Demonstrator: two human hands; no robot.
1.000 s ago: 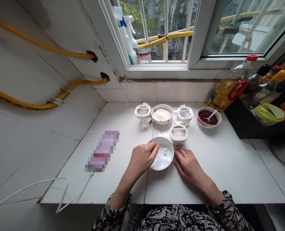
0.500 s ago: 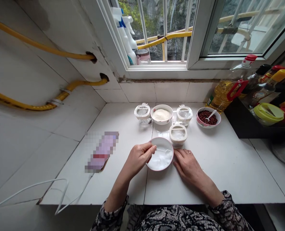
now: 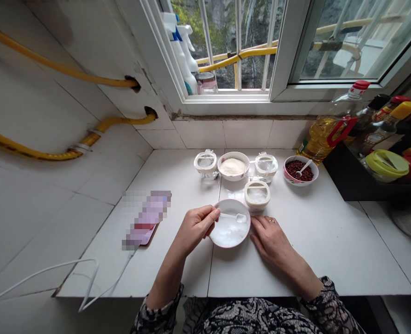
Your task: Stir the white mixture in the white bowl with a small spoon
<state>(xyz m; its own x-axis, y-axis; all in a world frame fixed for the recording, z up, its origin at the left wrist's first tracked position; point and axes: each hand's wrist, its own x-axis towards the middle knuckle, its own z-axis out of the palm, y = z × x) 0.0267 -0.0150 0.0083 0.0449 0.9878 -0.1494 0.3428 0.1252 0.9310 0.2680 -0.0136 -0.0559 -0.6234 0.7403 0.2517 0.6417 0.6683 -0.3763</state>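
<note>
My left hand (image 3: 197, 228) pinches the handle of a small white spoon (image 3: 240, 217), whose bowl is over the right part of a pink-rimmed white bowl (image 3: 230, 239). White granular stuff lies in that bowl. My right hand (image 3: 270, 239) rests on the counter with fingers against the bowl's right side, holding nothing. Just behind the bowl is a small clear jar with a cream rim (image 3: 257, 195) and white contents. Farther back are a bowl of pale grains (image 3: 233, 167), a clear jar on its left (image 3: 205, 162) and another on its right (image 3: 266, 163).
A bowl of dark red beans (image 3: 300, 171) with a white spoon is at the right, near an oil bottle (image 3: 323, 130) and a black rack (image 3: 351, 174) of bottles. A phone (image 3: 148, 220) with a white cable (image 3: 96, 278) lies on the left.
My left hand has drawn slightly left and up with the spoon. The spoon's bowl now shows clearly above the white stuff. My right hand has stayed in place.
</note>
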